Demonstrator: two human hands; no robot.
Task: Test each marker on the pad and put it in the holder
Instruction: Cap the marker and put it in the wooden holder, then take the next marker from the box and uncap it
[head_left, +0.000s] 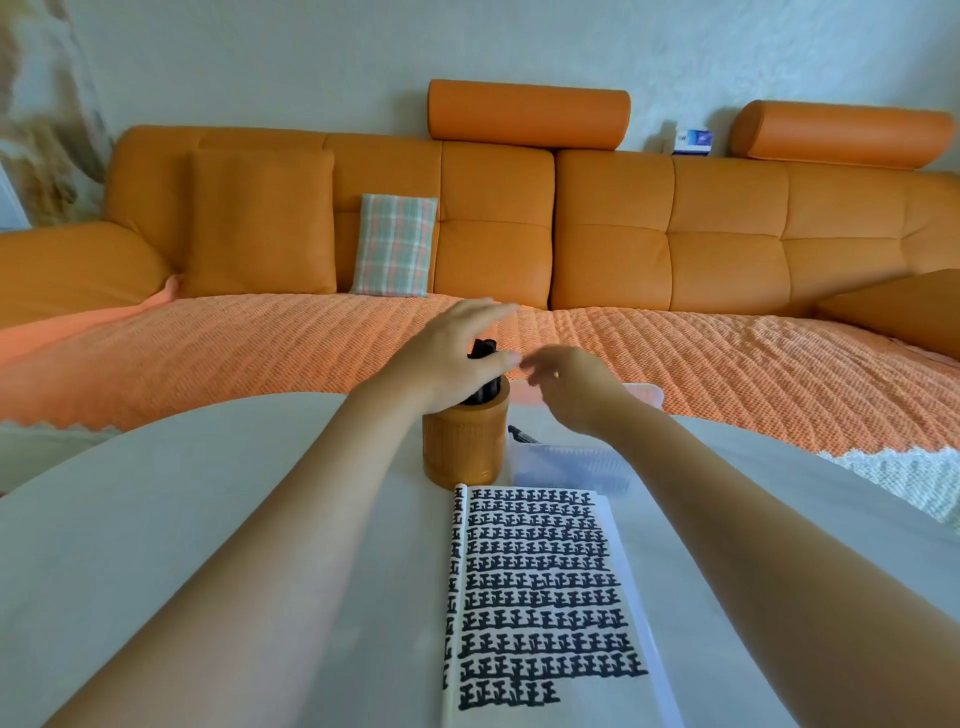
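One pale table (208, 493) before an orange sofa (613, 234); left hand (457, 358) fingers wide, right hand (566, 387) fingers unclear.

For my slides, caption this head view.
Left hand over black markers in the wooden holder, right hand beside it, filled pad in front.
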